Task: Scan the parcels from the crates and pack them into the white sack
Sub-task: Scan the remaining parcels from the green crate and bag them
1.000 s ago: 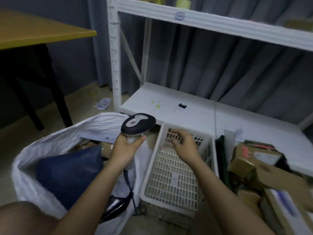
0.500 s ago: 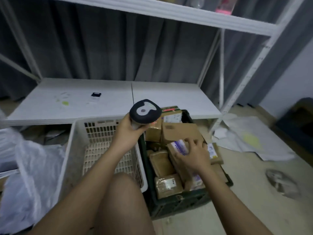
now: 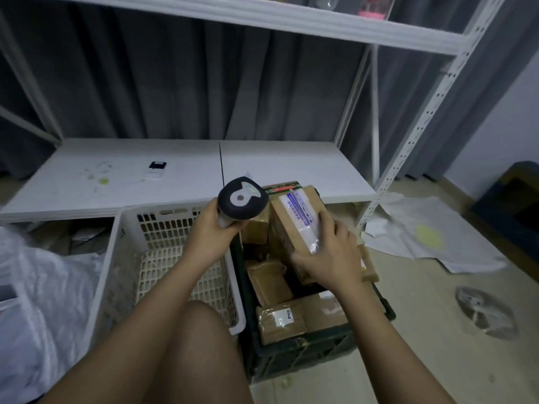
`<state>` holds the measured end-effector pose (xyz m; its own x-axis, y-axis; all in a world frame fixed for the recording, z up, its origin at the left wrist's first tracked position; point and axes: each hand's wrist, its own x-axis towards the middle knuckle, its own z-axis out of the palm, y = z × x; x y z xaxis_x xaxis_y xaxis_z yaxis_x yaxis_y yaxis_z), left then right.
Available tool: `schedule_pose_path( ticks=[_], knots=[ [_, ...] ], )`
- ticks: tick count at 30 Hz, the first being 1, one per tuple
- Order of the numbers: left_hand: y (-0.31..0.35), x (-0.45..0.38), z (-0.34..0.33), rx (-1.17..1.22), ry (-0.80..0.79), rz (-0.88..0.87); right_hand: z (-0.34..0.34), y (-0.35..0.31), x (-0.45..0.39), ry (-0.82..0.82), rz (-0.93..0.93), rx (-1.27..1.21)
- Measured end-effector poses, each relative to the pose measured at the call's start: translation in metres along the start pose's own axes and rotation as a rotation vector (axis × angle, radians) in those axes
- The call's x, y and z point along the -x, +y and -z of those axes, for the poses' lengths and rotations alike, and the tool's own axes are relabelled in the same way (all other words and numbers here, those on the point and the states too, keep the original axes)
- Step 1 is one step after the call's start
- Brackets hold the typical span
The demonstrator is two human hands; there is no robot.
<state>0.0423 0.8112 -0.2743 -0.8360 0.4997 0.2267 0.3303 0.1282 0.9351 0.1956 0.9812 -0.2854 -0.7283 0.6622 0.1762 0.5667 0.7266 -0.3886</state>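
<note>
Item held: one brown cardboard parcel with a white printed label under clear tape [image 3: 297, 225], raised out of the dark green slatted plastic crate [image 3: 320, 354] and tilted so the label faced up toward you, presumably so the reader could catch its code. Your right hand [image 3: 329, 258] carried it from the near end, fingers [image 3: 326, 225] curled over the labelled face and closed firmly on the box. Your left hand [image 3: 213, 228] was wrapped tight round the grip of one black handheld barcode scanner with a grey and white top [image 3: 243, 198], its head just beside the parcel's upper corner; you appeared to be lining it up, and no scan beam was visible. Crates in view: two. The dark one still held parcels, at least four brown cardboard ones countable besides the one lifted, among them a taped box marked with a "2" [image 3: 281, 319]; others may lie hidden underneath. The white perforated plastic crate [image 3: 116, 258] to its left showed no parcels, which suggests it had been cleared first. One white plastic sack [image 3: 35, 293] stood at your far left, well apart from the lifted parcel, its mouth not clearly shown. Sundries: one small black and white device [image 3: 156, 168] on the white lower shelf [image 3: 291, 167]; crumpled white sheets [image 3: 431, 231] on the floor at right.
</note>
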Motion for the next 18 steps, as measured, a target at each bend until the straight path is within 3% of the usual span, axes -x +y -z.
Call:
schedule_pose_path(
  ticks=[3, 6, 14, 18],
  knots=[
    [0.005, -0.002, 0.027, 0.013, 0.13, 0.043, 0.002, -0.045, -0.01, 0.036, 0.112, -0.178],
    [0.008, 0.002, 0.067, 0.073, 0.284, 0.106, -0.012, -0.1, -0.016, -0.045, 0.172, -0.367],
    [-0.006, 0.061, 0.211, 0.112, 0.619, 0.213, -0.08, -0.242, 0.003, -0.515, 0.167, -0.912],
    [-0.037, 0.112, 0.26, 0.077, 0.667, 0.336, -0.128, -0.274, 0.039, -0.751, 0.048, -0.96]
  ],
)
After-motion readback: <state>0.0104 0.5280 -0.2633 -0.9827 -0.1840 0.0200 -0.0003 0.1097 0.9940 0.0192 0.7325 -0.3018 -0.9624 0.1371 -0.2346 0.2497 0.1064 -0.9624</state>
